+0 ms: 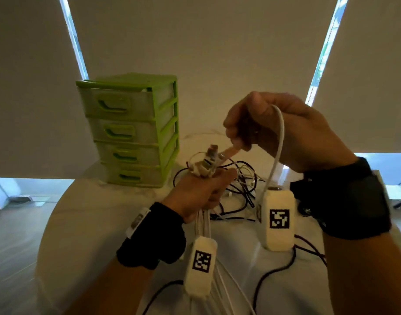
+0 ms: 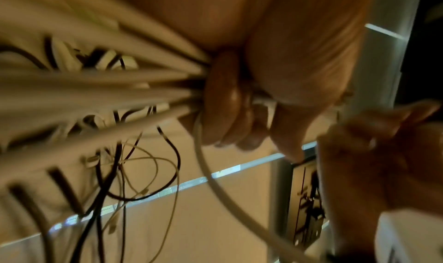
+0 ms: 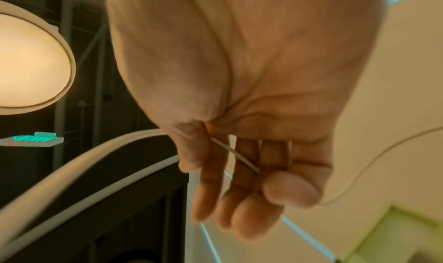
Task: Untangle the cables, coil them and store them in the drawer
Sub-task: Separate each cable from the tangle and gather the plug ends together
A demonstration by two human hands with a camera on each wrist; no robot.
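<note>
My left hand (image 1: pixel 204 192) is raised over the table and grips a bundle of white cable loops (image 2: pixel 95 92). The bundle's plugs (image 1: pixel 207 163) stick up out of the fist, and its loops hang down below. My right hand (image 1: pixel 240 135) is higher and to the right, fingers curled, fingertips close to the plugs. In the right wrist view it pinches a thin white cable (image 3: pixel 239 158) between thumb and fingers. A tangle of black and white cables (image 1: pixel 239 189) lies on the table behind my hands. The green drawer unit (image 1: pixel 131 128) stands at the back left with its drawers pushed in.
The round white table (image 1: pixel 81 223) ends close on the left, with floor beyond. Tagged white boxes (image 1: pixel 278 218) hang by my wrists on thick white cords. Black cable strands (image 1: pixel 274 272) trail across the near table. Window blinds are behind.
</note>
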